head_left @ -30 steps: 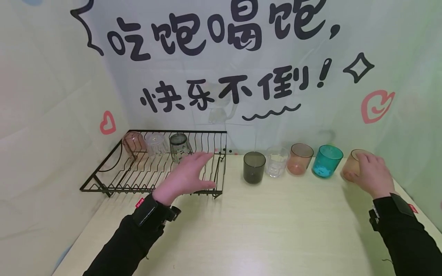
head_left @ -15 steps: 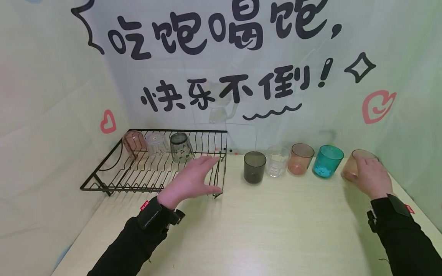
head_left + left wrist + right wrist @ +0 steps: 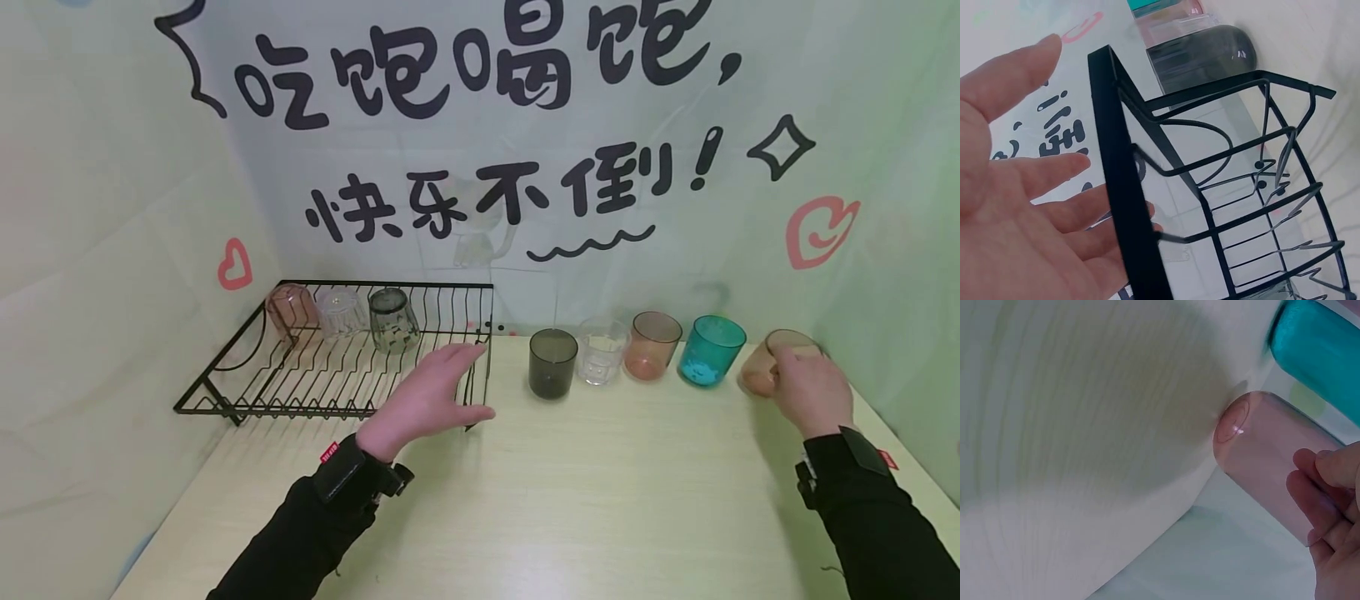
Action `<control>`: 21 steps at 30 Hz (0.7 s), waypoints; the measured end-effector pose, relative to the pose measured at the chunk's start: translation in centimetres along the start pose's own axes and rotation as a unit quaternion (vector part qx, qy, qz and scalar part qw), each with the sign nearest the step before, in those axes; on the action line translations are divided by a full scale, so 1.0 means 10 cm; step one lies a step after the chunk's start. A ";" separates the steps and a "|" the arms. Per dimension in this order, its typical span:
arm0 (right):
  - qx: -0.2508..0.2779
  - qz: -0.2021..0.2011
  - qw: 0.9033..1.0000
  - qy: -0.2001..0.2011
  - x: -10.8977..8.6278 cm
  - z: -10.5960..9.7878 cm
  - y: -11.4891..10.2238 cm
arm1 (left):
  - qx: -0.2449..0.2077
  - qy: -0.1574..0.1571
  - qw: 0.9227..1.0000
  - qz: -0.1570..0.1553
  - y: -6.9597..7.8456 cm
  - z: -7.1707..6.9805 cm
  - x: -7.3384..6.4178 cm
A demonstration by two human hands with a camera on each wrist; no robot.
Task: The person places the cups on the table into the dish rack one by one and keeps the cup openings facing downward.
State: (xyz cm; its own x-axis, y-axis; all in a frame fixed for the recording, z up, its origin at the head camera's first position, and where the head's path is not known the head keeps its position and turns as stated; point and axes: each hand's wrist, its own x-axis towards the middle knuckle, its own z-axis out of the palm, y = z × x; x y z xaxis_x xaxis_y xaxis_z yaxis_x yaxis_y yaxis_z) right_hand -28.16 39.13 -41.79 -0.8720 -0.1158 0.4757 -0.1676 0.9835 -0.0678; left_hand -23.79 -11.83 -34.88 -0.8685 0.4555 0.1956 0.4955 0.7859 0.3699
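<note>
At the right end of a row of drinking glasses, my right hand (image 3: 813,390) pinches a light pinkish-orange glass (image 3: 759,372) near its rim. In the right wrist view, the thumb and curled fingers (image 3: 1310,497) are at the upper end of this pinkish glass (image 3: 1266,453). Whether its base is just off the table cannot be told. My left hand (image 3: 429,392) hovers by the front right of a black wire rack (image 3: 330,411), fingers spread, holding nothing. The left wrist view has its open palm (image 3: 1035,231) beside the rack's dark bar (image 3: 1119,169).
Left of the held glass stand a teal glass (image 3: 711,354), a pink glass (image 3: 652,350), a clear glass (image 3: 600,354) and a dark grey glass (image 3: 552,367). Upside down in the rack are pink (image 3: 292,310), clear (image 3: 341,312) and grey (image 3: 393,321) glasses. A printed cloth (image 3: 450,150) hangs behind.
My left hand has drifted right and slightly toward me along the rack's front. My right hand has moved slightly down, its fingers drawing in at the glass rim.
</note>
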 end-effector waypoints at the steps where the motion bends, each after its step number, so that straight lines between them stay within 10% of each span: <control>1: -0.003 0.000 1.000 -0.002 -0.01 0.00 0.00 | -0.002 0.004 1.000 0.000 0.00 0.01 0.00; 21: 0.022 0.029 0.999 -0.005 -0.21 -0.02 0.03 | -0.034 0.041 0.998 0.016 0.01 0.13 -0.02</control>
State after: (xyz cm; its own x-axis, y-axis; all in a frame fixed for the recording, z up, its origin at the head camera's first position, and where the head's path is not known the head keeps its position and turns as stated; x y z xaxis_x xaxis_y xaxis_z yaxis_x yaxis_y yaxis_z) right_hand -26.33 39.65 -42.64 -0.8857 -0.0607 0.4603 -0.1366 0.9816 -0.1334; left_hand -23.49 -11.29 -36.05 -0.8521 0.4414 0.2813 0.5230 0.7400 0.4230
